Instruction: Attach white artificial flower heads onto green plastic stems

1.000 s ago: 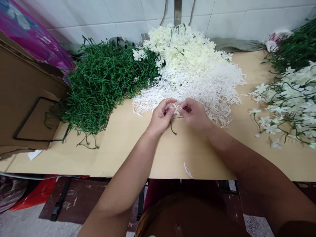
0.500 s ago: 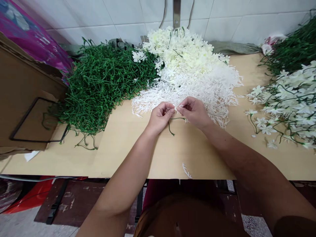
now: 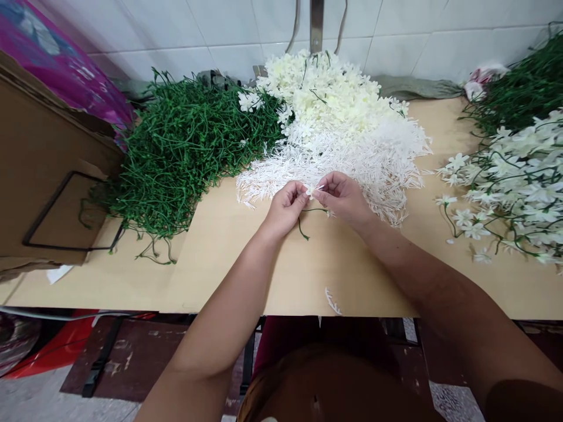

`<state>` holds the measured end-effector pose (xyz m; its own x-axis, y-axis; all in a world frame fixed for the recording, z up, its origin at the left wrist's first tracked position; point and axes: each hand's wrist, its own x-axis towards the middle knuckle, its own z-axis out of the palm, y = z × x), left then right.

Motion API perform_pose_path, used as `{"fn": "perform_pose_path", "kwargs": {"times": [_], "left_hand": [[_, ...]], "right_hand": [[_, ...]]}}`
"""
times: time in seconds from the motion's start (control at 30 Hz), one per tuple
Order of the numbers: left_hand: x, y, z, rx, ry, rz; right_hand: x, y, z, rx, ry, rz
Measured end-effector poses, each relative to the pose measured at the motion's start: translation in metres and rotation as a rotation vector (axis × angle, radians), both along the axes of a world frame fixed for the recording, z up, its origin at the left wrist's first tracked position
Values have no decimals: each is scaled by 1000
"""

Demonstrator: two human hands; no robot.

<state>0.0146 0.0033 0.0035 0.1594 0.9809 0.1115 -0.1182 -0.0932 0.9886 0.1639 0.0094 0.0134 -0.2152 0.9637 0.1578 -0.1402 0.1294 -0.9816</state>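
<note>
My left hand and my right hand meet over the wooden table, fingertips pinched together. Between them is a small white flower piece, and a thin green stem hangs from under my left hand. Just beyond my hands lies a heap of white spiky plastic sprigs. Behind that sits a pile of cream flower heads. A big tangle of green stems lies to the left.
Finished stems with white flowers are heaped at the right, with more green stems behind. A cardboard box stands at the left. One loose white sprig lies at the table's front edge.
My hands stayed together in place, with small finger movements on the flower piece and stem. The view shifted slightly.
</note>
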Motion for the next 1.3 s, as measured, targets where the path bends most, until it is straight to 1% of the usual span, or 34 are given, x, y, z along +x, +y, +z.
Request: {"fn": "perform_pose_path", "kwargs": {"times": [0.1,0.23,0.5,0.63,0.73,0.8,0.93,1.13,1.3], "left_hand": [[0,0,-1,13,2,-12],[0,1,-2,24,17,9],[-1,-3,7,22,-20,-11],[0,0,1,32,-8,43],[-1,4,-4,31,-1,87],[-2,6,-5,20,-6,110],[-3,8,-2,-4,8,147],[1,4,4,-9,24,132],[1,2,7,43,78,165]], "right_hand": [[1,0,1,-20,12,41],[2,1,1,-14,-1,80],[-2,3,-9,119,-140,-38],[-3,1,-8,135,-161,-34],[-2,0,-6,143,-178,-6],[-1,-1,-4,134,-170,17],[-1,-2,-3,105,-144,39],[-2,-6,0,79,-92,23],[-4,-9,2,113,-109,15]]}}
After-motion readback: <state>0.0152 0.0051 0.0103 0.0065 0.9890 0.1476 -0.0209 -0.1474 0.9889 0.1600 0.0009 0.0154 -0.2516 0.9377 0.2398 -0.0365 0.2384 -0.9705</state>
